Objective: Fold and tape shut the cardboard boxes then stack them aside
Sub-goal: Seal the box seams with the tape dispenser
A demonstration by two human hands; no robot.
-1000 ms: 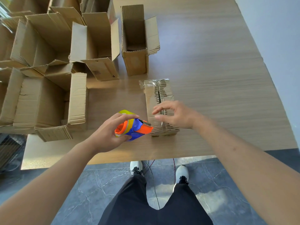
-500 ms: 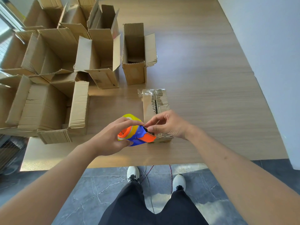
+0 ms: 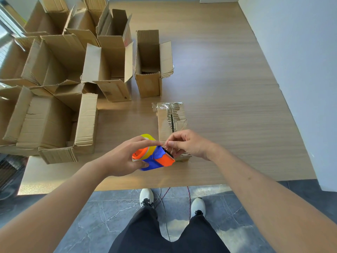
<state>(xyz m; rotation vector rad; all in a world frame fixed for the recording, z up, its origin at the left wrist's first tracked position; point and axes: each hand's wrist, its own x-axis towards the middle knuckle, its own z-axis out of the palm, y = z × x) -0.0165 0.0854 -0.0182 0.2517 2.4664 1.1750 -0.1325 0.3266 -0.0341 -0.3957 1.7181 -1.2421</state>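
A small closed cardboard box (image 3: 171, 121) lies on the wooden table (image 3: 228, 92) in front of me, its flaps folded shut with clear tape at its far end. My left hand (image 3: 120, 159) grips a blue and orange tape dispenser (image 3: 155, 157) with a yellow roll, held just left of the box's near end. My right hand (image 3: 187, 145) is over the box's near end, with thumb and forefinger pinching the tape end at the dispenser's blade.
Several open cardboard boxes (image 3: 60, 73) crowd the table's left half, flaps up. One narrow open box (image 3: 151, 64) stands just beyond the closed one. A white wall (image 3: 300, 61) runs along the right. My legs and shoes are below the table edge.
My right hand left the top of the box and came to the dispenser's blade, where it now pinches the tape end. The view tilted, showing more boxes at the left.
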